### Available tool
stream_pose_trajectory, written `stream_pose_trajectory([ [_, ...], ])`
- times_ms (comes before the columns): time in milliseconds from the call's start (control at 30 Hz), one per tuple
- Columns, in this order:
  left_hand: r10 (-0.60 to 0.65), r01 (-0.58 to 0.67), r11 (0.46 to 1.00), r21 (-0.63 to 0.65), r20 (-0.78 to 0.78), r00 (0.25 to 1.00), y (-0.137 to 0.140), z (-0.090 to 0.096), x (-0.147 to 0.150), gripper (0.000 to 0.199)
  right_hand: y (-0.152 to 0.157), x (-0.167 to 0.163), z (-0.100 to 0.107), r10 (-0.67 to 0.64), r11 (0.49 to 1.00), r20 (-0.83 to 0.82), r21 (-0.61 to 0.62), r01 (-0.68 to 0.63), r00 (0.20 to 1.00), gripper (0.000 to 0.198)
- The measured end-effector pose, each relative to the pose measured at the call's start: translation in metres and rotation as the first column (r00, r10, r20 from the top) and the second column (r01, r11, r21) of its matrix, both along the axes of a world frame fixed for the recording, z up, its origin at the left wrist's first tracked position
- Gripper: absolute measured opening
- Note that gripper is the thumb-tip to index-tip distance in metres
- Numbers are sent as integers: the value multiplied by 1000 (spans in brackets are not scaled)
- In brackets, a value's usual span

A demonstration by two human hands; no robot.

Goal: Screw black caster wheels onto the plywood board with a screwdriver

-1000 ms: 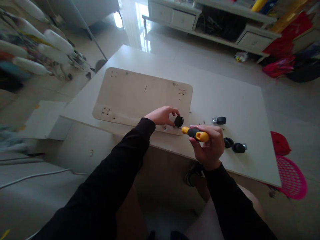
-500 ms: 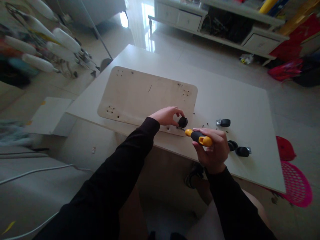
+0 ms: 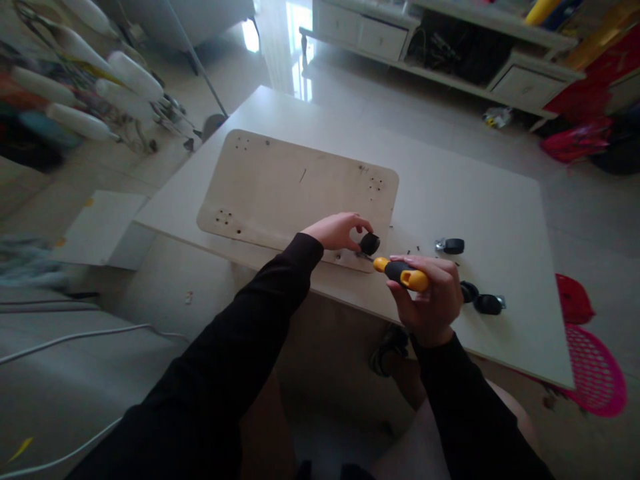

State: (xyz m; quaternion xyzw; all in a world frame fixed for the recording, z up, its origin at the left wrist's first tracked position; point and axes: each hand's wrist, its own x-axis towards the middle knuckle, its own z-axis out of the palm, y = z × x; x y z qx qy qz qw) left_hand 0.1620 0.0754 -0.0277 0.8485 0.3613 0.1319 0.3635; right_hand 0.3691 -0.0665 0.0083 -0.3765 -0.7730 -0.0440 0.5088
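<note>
A pale wooden board with rounded corners and groups of small holes lies on the white table. At its near right corner my left hand grips a black caster wheel between curled fingers. My right hand is closed around the yellow and black handle of a screwdriver. The screwdriver's shaft points at the caster's base; its tip is too small to make out there. Several small dark screws lie to the right of the board.
One loose caster lies on the table's right side, with two more, including this caster, nearer the front edge. A pink perforated stool stands beyond the right edge. A white cabinet is across the floor.
The whole view has shifted slightly, with the table and board appearing a little further right. Both hands keep their hold on the caster and the screwdriver.
</note>
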Motion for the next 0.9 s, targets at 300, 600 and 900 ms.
stream_pose_trajectory([
  [300,18,-18,1000,-2,2,1000,3,-6,1,49,1,-1,-2,-5,1000,-12,4,5,1000,45],
  [600,24,-25,1000,-16,-22,999,2,-3,2,47,1,-3,-1,5,999,14,46,-6,1000,48],
  [900,25,-26,1000,-17,-54,998,1,1,3,48,1,-7,2,35,996,81,81,-42,996,48],
])
